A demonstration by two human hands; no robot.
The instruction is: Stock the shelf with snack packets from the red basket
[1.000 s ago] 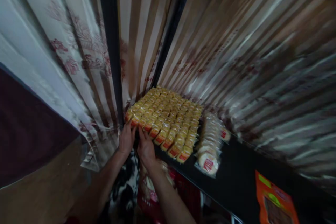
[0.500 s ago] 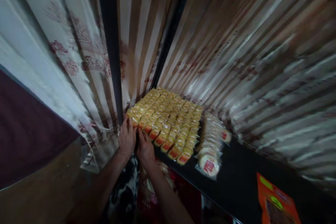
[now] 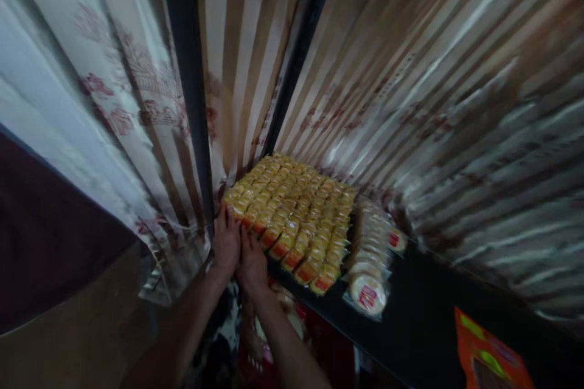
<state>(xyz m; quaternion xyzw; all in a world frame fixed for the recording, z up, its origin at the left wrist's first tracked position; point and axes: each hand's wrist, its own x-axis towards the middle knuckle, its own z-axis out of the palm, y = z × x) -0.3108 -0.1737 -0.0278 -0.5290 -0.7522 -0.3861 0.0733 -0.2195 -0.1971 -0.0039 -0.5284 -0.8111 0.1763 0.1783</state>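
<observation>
Rows of small yellow wrapped packets, with orange labels on their front ends, fill the far left part of a black shelf. My left hand rests at their front left corner, its fingers stretched out against the end packets. Close beside it, my right hand has its fingers extended to the front ends of the leftmost rows. Neither hand visibly holds anything, though the fingertips are partly lost in shadow. Right of the yellow rows lies a row of round white packaged cakes with red labels.
Another round white packet lies behind that row. An orange bag is on the shelf at the right. Striped, pleated sheeting and dark posts stand behind and left. Below the shelf is a red crate with items.
My hands have drawn closer together, the left shifting slightly right and the fingers staying at the front packets. The view has shifted a little, moving the shelf goods slightly right and down.
</observation>
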